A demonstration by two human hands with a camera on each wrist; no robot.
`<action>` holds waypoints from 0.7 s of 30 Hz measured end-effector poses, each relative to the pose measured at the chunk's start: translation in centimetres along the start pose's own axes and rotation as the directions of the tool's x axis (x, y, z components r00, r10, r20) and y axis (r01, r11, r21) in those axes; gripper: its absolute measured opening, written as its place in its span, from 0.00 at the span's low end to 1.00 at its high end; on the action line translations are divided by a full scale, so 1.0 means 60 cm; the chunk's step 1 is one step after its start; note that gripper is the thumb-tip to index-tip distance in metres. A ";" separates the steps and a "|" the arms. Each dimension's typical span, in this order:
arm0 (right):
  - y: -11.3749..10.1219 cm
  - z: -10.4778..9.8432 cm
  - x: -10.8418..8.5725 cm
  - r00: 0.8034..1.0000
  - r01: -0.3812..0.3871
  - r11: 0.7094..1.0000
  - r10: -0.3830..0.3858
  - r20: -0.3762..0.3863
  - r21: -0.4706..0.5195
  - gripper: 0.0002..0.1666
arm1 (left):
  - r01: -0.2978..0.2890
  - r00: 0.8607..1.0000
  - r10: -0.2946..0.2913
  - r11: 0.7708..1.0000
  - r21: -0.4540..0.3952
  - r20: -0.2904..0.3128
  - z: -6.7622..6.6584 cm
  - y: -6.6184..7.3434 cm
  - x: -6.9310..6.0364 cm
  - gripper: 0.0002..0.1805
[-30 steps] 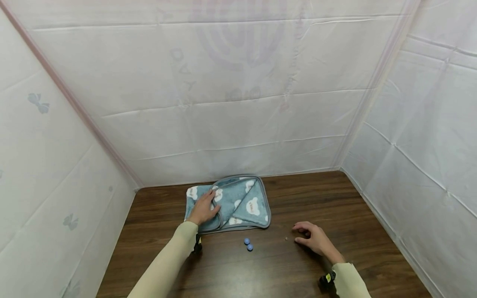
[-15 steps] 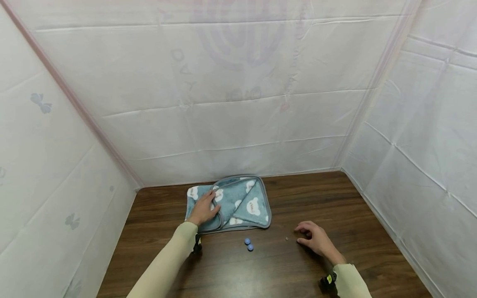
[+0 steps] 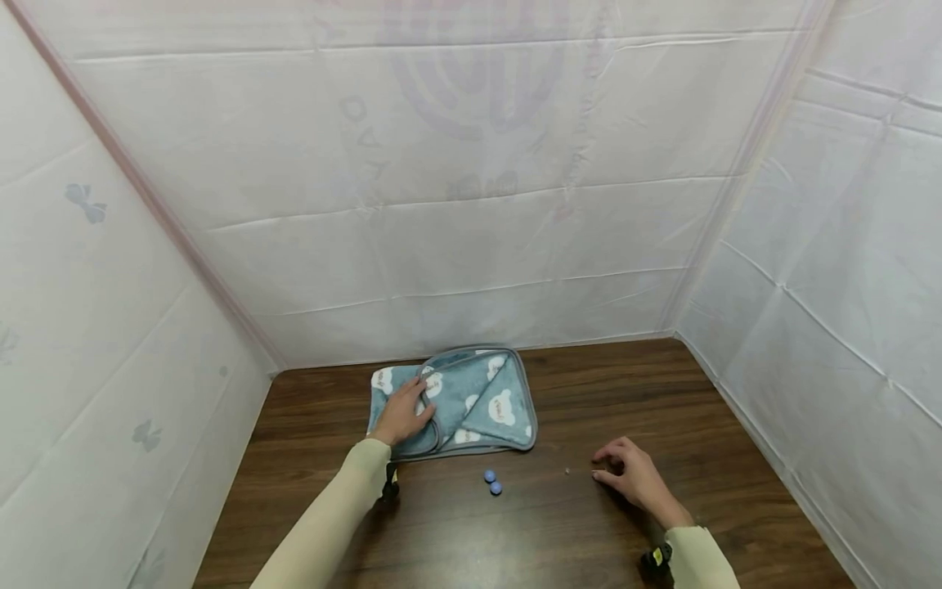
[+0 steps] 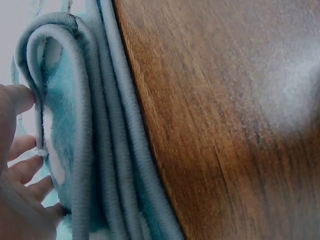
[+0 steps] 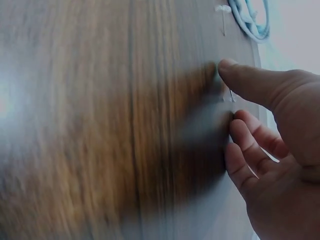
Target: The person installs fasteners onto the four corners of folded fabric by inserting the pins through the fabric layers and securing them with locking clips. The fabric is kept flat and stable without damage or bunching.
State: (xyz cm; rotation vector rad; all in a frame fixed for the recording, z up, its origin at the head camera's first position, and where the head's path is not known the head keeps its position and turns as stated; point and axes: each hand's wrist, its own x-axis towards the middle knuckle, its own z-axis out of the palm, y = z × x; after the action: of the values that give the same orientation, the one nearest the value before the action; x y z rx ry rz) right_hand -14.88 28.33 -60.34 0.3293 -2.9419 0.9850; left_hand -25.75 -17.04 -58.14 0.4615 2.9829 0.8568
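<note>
while the left hand (image 3: 401, 415) rests on the folded blanket (image 3: 459, 401), the right hand (image 3: 631, 474) is held low at the table (image 3: 427, 532)

with fingers lightly bent and apart, the left hand lies on the left part of the blanket, blue with white bear heads and grey trim, at the back of the table near the white wall sheeting (image 3: 471, 245); the right hand's thumb and fingertips curve but stand apart, and its wrist view shows a thin clear object (image 5: 232, 95) in the gap, whether touched i cannot tell; just beside these fingertips lies a tiny clear piece (image 3: 567, 470), and two blue discs (image 3: 496, 488) sit before the blanket
</note>
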 end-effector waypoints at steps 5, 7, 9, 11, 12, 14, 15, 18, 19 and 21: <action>0.008 -0.009 -0.006 1.000 -0.016 1.000 0.016 0.026 0.002 0.13 | 0.039 0.999 -0.038 0.999 -0.020 0.021 0.000 0.002 -0.001 0.32; 0.010 -0.009 -0.007 1.000 -0.015 1.000 0.015 0.027 0.009 0.12 | 0.053 0.998 -0.052 0.998 -0.023 0.030 0.000 0.002 -0.001 0.32; 0.012 -0.007 -0.007 1.000 -0.015 1.000 0.014 0.022 0.014 0.11 | 0.054 0.998 -0.053 0.998 -0.024 0.030 0.000 0.002 -0.001 0.32; 0.015 -0.004 -0.006 1.000 -0.012 1.000 0.012 0.014 0.012 0.10 | 0.044 0.999 -0.043 0.999 -0.025 0.019 0.001 0.000 -0.001 0.32; 0.015 -0.002 -0.006 1.000 -0.020 1.000 0.019 0.011 0.013 0.09 | 0.036 0.999 -0.036 0.999 -0.024 0.011 0.002 -0.002 -0.001 0.32; 0.016 0.000 -0.006 0.999 -0.037 0.999 0.036 0.005 0.017 0.09 | 0.023 1.000 -0.023 0.999 -0.022 -0.002 0.004 -0.005 -0.001 0.32; 0.016 0.001 -0.006 0.999 -0.045 0.999 0.045 0.003 0.020 0.08 | 0.016 1.000 -0.016 1.000 -0.019 -0.007 0.005 -0.006 0.000 0.32; 0.017 0.002 -0.006 0.998 -0.069 0.997 0.069 -0.004 0.032 0.08 | -0.008 1.000 0.008 1.000 -0.016 -0.029 0.008 -0.009 -0.001 0.32; 0.018 0.002 -0.006 0.997 -0.072 0.997 0.072 -0.009 0.034 0.08 | -0.014 0.999 0.013 1.000 -0.018 -0.034 0.008 -0.008 -0.001 0.32; 0.019 0.003 -0.006 0.997 -0.073 0.997 0.073 -0.016 0.032 0.08 | -0.019 0.999 0.019 1.000 -0.018 -0.035 0.009 -0.008 -0.001 0.32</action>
State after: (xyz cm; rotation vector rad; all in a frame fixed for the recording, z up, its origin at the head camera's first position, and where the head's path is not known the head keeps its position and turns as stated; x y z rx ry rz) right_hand -14.75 29.16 -61.18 0.2146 -2.9452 1.0376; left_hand -25.80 -17.16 -58.82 0.4802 3.0046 0.9018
